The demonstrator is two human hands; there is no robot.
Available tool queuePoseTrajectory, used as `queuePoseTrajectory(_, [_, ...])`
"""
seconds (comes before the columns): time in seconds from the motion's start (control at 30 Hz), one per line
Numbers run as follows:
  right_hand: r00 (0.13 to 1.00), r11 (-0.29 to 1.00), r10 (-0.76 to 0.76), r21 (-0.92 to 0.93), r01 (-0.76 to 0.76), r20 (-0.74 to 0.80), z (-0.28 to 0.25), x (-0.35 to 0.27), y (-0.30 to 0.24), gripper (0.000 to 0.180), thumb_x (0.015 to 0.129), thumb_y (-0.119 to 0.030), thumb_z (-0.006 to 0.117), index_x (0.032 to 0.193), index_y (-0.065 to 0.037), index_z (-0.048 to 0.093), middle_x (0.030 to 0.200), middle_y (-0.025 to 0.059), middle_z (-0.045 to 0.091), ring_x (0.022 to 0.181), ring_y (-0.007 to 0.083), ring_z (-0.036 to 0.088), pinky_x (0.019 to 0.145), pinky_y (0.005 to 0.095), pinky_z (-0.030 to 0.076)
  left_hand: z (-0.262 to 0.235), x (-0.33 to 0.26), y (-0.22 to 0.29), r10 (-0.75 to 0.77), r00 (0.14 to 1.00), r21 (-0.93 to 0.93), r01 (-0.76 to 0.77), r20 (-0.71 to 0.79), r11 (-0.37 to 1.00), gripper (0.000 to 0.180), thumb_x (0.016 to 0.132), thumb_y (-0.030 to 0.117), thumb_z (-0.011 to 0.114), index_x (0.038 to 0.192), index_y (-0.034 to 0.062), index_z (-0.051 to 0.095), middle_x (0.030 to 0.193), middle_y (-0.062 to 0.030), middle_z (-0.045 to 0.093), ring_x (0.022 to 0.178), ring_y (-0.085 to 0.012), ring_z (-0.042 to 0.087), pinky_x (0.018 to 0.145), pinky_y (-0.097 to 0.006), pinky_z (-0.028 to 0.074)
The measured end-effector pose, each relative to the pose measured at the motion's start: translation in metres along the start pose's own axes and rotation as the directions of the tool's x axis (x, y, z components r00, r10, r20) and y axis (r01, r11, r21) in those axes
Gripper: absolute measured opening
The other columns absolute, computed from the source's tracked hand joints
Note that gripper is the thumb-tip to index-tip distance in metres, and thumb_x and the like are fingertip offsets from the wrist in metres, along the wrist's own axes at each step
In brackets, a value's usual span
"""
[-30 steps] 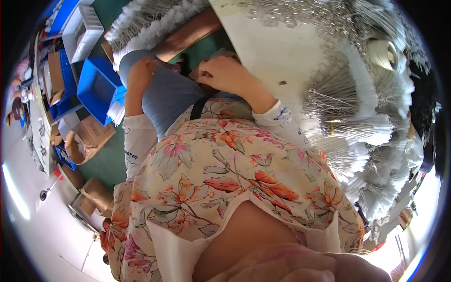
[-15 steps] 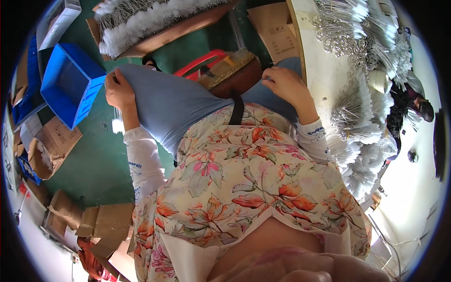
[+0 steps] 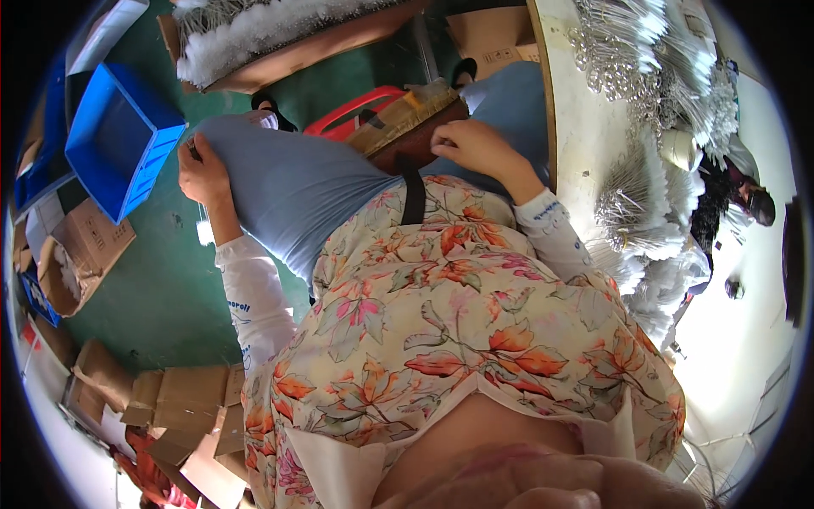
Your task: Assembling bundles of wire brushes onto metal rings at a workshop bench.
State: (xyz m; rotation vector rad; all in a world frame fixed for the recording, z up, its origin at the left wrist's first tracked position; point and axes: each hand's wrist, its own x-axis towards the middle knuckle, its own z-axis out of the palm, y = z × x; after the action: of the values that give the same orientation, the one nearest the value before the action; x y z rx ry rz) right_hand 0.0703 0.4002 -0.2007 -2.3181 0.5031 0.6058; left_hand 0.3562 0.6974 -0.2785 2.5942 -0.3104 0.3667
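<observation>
My left hand (image 3: 204,176) is closed beside my left knee. From below it, next to the wrist, hang thin wire stems with a small white brush head (image 3: 204,232); the grip on them is mostly hidden behind the fingers. My right hand (image 3: 482,151) is held over my lap near the right thigh, fingers curled in. Whatever those fingers hold, if anything, cannot be made out. Many white brushes with looped wire handles (image 3: 623,199) lie in bundles on the table (image 3: 577,110) to my right.
A blue plastic bin (image 3: 119,144) stands left of my left hand. Ahead, a cardboard box (image 3: 322,51) holds rows of white brushes. Between my legs are a red plastic stool (image 3: 356,110) and a brown box. Open cartons (image 3: 191,399) sit at the lower left. Another person (image 3: 750,195) is at far right.
My right hand has moved left, farther over my lap and away from the table. The left hand has shifted slightly left and down in view, still closed.
</observation>
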Motion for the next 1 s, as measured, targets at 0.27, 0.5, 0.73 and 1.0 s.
queuePoseTrajectory(0.27, [0.981,0.984,-0.179,0.014,0.178,0.08,0.039,0.066,-0.003,0.018,0.079,-0.024,0.06,0.082,-0.007,0.065,0.076,0.0091,0.065,0.068,0.0249,0.063,0.063,0.037,0.048,-0.006,-0.008,-0.031,-0.078,0.996,-0.02,0.077,-0.04,0.997,0.025,0.087,0.035,0.056,0.083,0.012,0.064,0.076,-0.0069,0.067,0.066,-0.0275,0.065,0.057,-0.038,0.05])
queuePoseTrajectory(0.5, [0.897,0.276,0.442,0.95,-0.147,0.01,0.015,0.165,0.053,0.015,0.085,-0.022,0.063,0.087,-0.007,0.062,0.068,0.0003,0.059,0.052,0.0085,0.056,0.043,0.0216,0.042,-0.003,-0.004,-0.026,-0.066,0.985,0.0,0.067,0.162,0.998,0.024,0.088,0.03,0.056,0.083,0.0075,0.064,0.076,-0.0098,0.066,0.064,-0.0262,0.064,0.057,-0.036,0.049])
queuePoseTrajectory(0.73, [0.57,-0.052,0.77,0.918,-0.393,0.288,0.119,0.254,0.187,0.012,0.086,-0.019,0.058,0.087,-0.007,0.062,0.078,0.0049,0.065,0.068,0.018,0.064,0.058,0.0304,0.052,-0.018,-0.006,0.009,-0.168,0.958,-0.252,0.226,0.233,0.941,0.017,0.09,0.012,0.054,0.083,-0.0027,0.059,0.071,-0.0095,0.061,0.061,-0.0162,0.056,0.056,-0.029,0.045])
queuePoseTrajectory(1.0, [0.934,0.904,0.165,-0.33,-0.272,-0.317,0.164,0.319,0.245,0.03,0.077,-0.03,0.06,0.1,-0.011,0.065,0.09,0.0107,0.067,0.083,0.0316,0.063,0.078,0.0411,0.051,-0.042,0.003,0.023,-0.303,0.924,-0.187,0.349,0.233,0.918,0.021,0.09,0.013,0.047,0.082,-0.0039,0.057,0.066,-0.0055,0.052,0.055,-0.0125,0.045,0.05,-0.026,0.035])
